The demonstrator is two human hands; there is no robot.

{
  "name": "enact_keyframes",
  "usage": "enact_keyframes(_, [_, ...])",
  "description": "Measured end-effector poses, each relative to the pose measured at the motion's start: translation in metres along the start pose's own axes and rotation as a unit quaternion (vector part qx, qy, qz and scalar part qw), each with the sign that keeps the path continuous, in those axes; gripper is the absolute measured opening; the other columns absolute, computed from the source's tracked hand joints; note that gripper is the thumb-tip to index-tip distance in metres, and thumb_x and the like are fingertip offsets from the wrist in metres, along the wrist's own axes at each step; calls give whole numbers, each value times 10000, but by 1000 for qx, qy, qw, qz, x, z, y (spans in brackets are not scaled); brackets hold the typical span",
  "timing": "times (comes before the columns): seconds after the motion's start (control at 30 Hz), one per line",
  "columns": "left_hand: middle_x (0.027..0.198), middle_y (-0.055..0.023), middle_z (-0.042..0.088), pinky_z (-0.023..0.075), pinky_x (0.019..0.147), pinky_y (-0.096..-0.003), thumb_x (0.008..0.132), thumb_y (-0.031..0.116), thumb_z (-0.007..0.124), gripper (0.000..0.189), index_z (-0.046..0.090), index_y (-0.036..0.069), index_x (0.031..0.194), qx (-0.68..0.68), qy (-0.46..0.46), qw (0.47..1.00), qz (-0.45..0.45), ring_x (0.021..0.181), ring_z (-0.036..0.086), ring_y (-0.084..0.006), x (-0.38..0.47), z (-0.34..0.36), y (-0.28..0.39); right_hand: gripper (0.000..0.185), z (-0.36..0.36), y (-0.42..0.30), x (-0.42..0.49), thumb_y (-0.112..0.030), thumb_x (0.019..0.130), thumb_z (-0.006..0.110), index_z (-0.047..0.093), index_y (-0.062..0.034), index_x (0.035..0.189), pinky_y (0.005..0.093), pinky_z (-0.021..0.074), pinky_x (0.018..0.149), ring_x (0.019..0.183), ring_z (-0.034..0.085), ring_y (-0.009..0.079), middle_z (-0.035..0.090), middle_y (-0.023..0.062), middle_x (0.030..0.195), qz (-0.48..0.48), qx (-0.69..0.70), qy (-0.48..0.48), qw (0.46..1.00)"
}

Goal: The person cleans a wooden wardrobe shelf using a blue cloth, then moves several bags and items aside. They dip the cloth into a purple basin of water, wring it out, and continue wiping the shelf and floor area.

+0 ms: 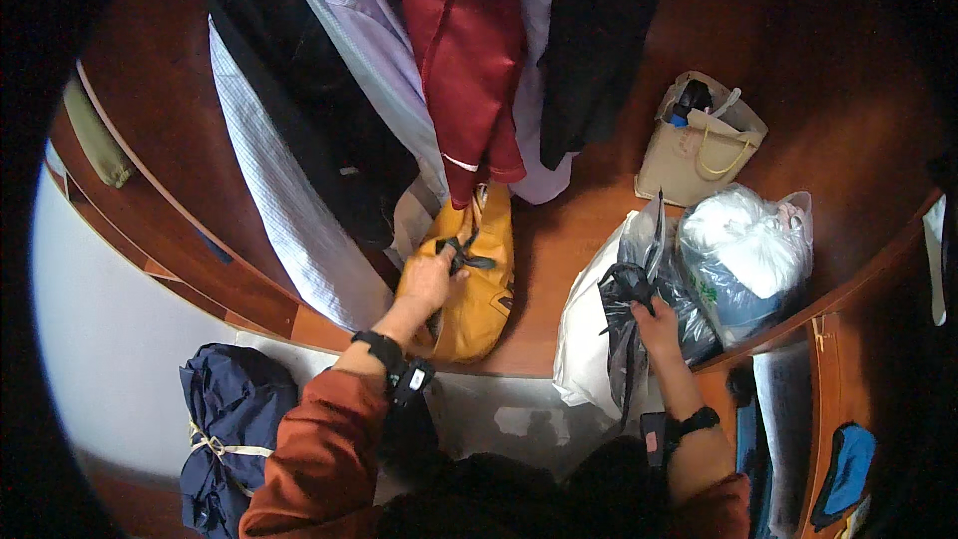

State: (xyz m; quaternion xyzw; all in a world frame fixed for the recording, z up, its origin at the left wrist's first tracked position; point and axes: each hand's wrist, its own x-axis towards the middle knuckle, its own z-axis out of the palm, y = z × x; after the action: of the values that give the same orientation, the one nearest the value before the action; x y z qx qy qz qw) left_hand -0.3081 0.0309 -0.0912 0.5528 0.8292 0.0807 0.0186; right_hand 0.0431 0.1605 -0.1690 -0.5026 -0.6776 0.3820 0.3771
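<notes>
My left hand (pixel 432 283) is at a yellow bag (pixel 479 314) on the wooden wardrobe floor, its fingers at a black tie or strap (pixel 475 262) on top; whether they grip it is unclear. Further right, my right hand (pixel 658 326) holds the gathered, knotted top of a black plastic bag (pixel 621 359). A white bag (pixel 587 314) lies beside the black one, on its left. Right of the black bag sits a clear plastic bag (pixel 741 239) with white and dark contents.
Hanging clothes, among them a dark red garment (pixel 471 60), reach down to the yellow bag. A paper bag (pixel 692 153) stands behind the clear bag. A navy bundle (pixel 232 419) tied with cord lies at lower left. A wooden edge (pixel 868 269) curves along the right.
</notes>
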Motion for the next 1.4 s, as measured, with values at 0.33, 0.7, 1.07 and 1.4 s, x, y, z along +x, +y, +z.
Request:
enact_keyframes(0.33, [642,-136,568,450,576,-391,725,159,629,264,565,101,974,-358,-134,924,-15,640,580,-334,-114,-9,73,200,-15,-6,-26,-152,759,606,532,33,776,324,409,585,599,477,174,510,120,629,-41,39,-48,997])
enact_keyframes(0.7, [929,-158,618,448,731,-454,750,323,644,411,539,98,1078,-312,-119,938,92,885,572,-361,-143,21,110,119,-47,0,-37,-95,791,583,546,1,731,266,398,599,637,466,93,547,-2,667,-44,-110,-141,983])
enact_keyframes(1.07, [851,-69,585,428,724,-310,767,233,638,265,581,61,959,-559,-113,821,31,834,542,-201,-182,31,86,135,-37,-1,-26,-108,779,586,597,22,815,263,407,625,664,485,101,581,22,721,-63,-147,-155,975])
enact_keyframes(1.4, [928,-8,564,407,753,-238,875,158,569,255,523,21,1085,-690,-113,684,-206,845,488,-81,-260,-46,53,258,-17,-25,-5,-216,754,590,599,37,806,312,410,629,652,482,154,563,66,658,-10,34,-43,998])
